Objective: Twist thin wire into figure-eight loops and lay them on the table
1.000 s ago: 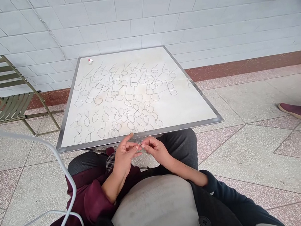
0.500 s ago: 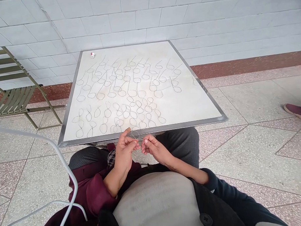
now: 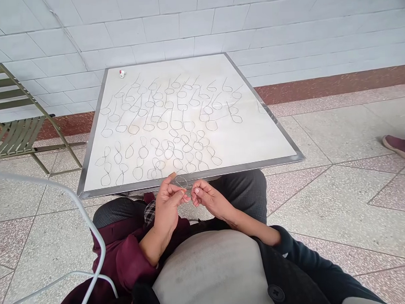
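Note:
Just off the table's near edge, my left hand (image 3: 169,197) pinches a thin wire loop (image 3: 181,181) between thumb and fingers. The loop stands up above the fingertips against the metal edge. My right hand (image 3: 206,196) is closed close beside it, thumb pressed on the fingers, at the loop's lower right. Whatever wire end lies in those fingers is too fine to see clearly. On the white tabletop (image 3: 255,141) lie many thin wire pieces: single loops with straight tails (image 3: 178,125) farther back, and double-loop figure-eight shapes (image 3: 143,152) nearer to me.
A small red and white object (image 3: 122,74) sits at the table's far left corner. A slatted folding chair (image 3: 18,114) stands to the left. A pale cable or tube (image 3: 88,218) curves across the left foreground. Someone's shoe (image 3: 400,147) shows on the floor at right.
My right hand has drawn slightly away from the left, widening the gap between the fingertips. The left hand keeps its pinch on the wire loop. The view has shifted a little.

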`<state>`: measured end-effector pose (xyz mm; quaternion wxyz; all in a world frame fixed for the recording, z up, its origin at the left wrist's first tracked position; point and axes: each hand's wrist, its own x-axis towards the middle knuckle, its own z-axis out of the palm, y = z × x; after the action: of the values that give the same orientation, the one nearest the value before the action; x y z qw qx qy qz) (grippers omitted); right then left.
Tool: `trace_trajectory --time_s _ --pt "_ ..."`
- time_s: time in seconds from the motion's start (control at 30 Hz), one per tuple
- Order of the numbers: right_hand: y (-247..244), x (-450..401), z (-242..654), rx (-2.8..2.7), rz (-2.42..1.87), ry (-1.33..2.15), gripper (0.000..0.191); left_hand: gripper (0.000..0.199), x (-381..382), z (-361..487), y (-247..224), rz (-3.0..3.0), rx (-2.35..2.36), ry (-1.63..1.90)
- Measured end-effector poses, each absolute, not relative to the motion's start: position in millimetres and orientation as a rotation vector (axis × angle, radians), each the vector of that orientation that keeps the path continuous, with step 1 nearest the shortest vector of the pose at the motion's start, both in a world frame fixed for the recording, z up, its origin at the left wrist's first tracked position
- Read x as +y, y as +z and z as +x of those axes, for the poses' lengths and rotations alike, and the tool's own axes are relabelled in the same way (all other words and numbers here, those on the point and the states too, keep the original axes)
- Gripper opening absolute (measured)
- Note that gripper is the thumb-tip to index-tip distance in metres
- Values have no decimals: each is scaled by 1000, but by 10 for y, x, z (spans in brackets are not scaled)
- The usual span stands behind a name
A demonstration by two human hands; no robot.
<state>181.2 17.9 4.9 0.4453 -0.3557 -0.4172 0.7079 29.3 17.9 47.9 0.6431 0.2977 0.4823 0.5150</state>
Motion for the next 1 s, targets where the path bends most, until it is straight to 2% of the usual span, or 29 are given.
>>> trace_trajectory --time_s 0.3,0.53,0.7,1.0 --pt "74 137 1840 -1137 -740 1776 32 59 184 276 496 631 1119 1222" --pt "79 130 1824 -1251 -765 1669 17 59 186 289 494 666 1131 1260" --pt "49 96 1760 -1148 -779 1702 23 59 189 298 497 685 1159 1275" --pt "85 91 1662 -881 -779 1772 24 57 188 307 468 668 1132 1272"
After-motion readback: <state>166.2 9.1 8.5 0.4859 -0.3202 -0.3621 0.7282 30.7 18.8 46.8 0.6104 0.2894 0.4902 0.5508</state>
